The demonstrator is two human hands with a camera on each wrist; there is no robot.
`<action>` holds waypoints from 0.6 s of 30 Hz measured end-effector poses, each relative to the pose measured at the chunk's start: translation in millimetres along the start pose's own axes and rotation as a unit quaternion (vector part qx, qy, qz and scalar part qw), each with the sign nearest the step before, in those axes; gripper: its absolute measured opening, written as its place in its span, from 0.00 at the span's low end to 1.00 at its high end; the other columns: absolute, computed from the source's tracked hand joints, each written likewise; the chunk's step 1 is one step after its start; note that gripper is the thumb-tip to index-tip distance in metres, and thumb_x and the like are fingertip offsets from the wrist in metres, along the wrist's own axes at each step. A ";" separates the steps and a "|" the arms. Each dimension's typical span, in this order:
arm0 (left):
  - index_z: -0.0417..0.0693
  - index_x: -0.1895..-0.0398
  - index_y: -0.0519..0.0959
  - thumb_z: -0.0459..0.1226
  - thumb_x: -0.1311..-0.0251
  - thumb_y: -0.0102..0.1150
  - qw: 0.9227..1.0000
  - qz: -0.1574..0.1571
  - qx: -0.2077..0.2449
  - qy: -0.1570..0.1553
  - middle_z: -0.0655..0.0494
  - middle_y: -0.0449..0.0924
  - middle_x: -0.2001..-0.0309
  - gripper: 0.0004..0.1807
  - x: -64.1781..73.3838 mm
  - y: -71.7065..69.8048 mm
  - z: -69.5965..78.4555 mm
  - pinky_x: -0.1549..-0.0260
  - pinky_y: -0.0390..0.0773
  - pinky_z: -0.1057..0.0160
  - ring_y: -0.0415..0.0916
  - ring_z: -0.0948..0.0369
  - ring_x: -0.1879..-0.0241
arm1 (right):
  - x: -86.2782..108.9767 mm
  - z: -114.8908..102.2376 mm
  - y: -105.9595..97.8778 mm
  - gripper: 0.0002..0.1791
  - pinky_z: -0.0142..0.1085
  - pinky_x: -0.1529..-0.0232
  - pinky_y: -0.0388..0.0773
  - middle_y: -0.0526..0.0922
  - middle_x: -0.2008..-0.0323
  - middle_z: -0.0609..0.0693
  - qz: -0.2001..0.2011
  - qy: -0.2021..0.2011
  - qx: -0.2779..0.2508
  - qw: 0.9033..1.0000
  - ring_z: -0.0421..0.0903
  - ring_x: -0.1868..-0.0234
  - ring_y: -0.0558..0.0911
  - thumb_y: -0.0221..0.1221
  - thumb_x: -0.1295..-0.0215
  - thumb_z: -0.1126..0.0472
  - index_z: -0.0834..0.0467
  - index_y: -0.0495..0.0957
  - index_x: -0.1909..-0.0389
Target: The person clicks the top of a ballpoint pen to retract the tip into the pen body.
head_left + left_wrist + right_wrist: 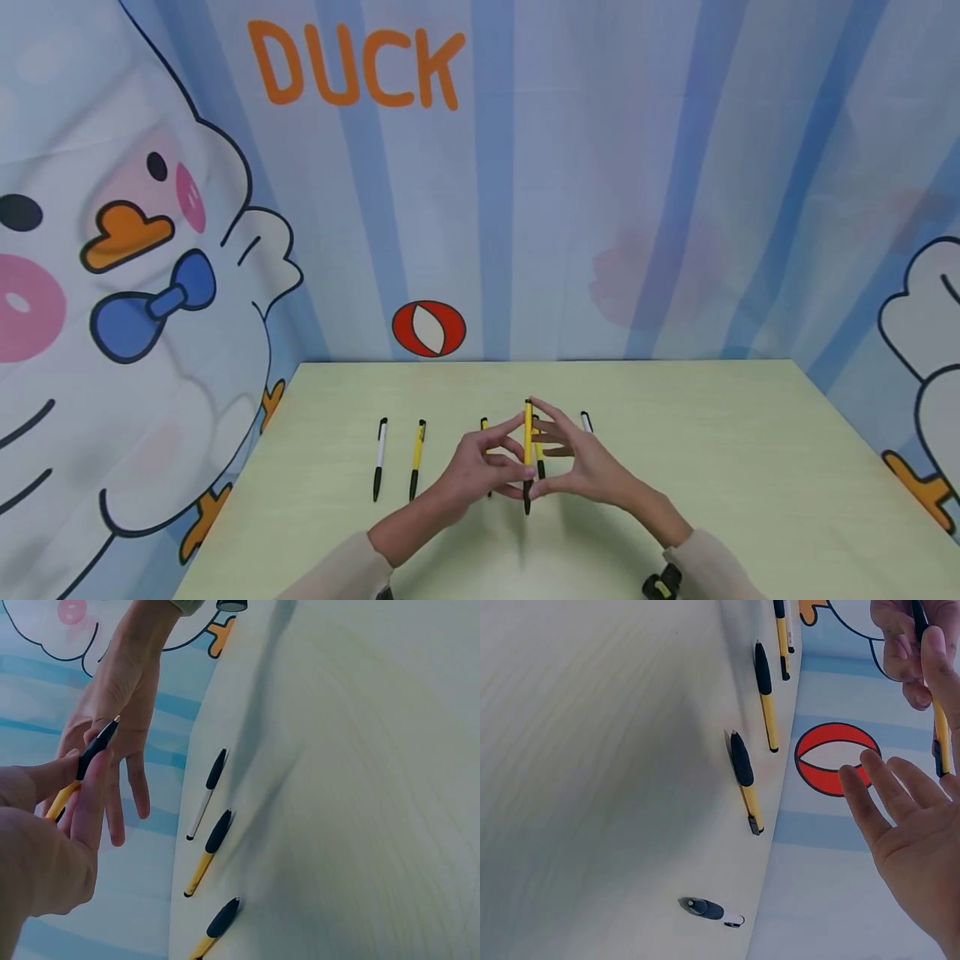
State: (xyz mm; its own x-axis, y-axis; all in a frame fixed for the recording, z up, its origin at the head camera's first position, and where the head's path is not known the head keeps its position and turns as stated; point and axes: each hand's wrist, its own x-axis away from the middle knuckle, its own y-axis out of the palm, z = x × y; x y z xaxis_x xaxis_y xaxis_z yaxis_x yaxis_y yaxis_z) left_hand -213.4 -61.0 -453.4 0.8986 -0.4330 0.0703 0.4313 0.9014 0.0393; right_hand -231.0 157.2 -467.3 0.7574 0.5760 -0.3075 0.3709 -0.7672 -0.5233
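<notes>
In the head view a yellow pen with a black grip (528, 437) stands upright above the table, its tip downward. My left hand (483, 462) pinches it by the black grip; the left wrist view shows thumb and finger on that grip (91, 754). My right hand (588, 462) spans the same pen, index finger at the upper end, thumb by the grip. Its other fingers spread out fairly straight. Behind the hands lie a yellow pen (540, 468), another yellow pen (484, 423) and a white pen (587, 421), each partly hidden in the head view.
Left of the hands, a white pen (381, 454) and a yellow pen (417, 458) lie on the pale table (697, 433). A printed cloth backdrop (547, 183) rises at the table's back edge. A dark object (663, 582) sits by the right sleeve.
</notes>
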 end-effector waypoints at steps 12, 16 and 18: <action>0.61 0.23 0.67 0.29 0.37 0.67 1.000 0.007 -0.006 0.004 0.52 0.79 0.57 0.40 1.2 -0.5 2.0 0.63 0.90 0.54 0.86 0.63 0.62 | 2.0 -1.4 -10.1 0.67 0.55 0.39 0.81 0.65 0.26 0.67 -0.020 0.001 0.008 1.000 0.65 0.34 0.77 0.76 0.45 0.58 0.49 0.36 0.16; 0.60 0.25 0.69 0.30 0.37 0.68 1.000 0.021 -0.021 -0.003 0.50 0.81 0.55 0.38 2.2 -4.5 0.9 0.62 0.90 0.55 0.87 0.61 0.60 | 7.1 3.9 -15.3 0.63 0.54 0.40 0.82 0.65 0.25 0.65 -0.016 0.001 0.010 1.000 0.64 0.34 0.78 0.74 0.42 0.59 0.51 0.39 0.16; 0.59 0.25 0.70 0.31 0.37 0.69 0.999 0.030 -0.028 -0.009 0.50 0.83 0.54 0.37 3.3 -7.9 -0.5 0.62 0.91 0.56 0.88 0.60 0.59 | 10.6 7.3 -17.7 0.61 0.54 0.41 0.82 0.65 0.25 0.64 -0.017 0.007 0.016 1.000 0.64 0.34 0.78 0.73 0.40 0.59 0.51 0.41 0.17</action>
State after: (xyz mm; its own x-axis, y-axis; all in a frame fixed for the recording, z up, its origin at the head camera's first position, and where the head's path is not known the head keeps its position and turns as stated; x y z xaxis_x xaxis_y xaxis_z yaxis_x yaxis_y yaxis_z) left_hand -213.7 -69.5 -454.0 0.9215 -0.3783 0.0880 0.3814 0.9242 -0.0208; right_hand -233.4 179.0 -467.0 0.7522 0.5975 -0.2777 0.3799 -0.7377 -0.5580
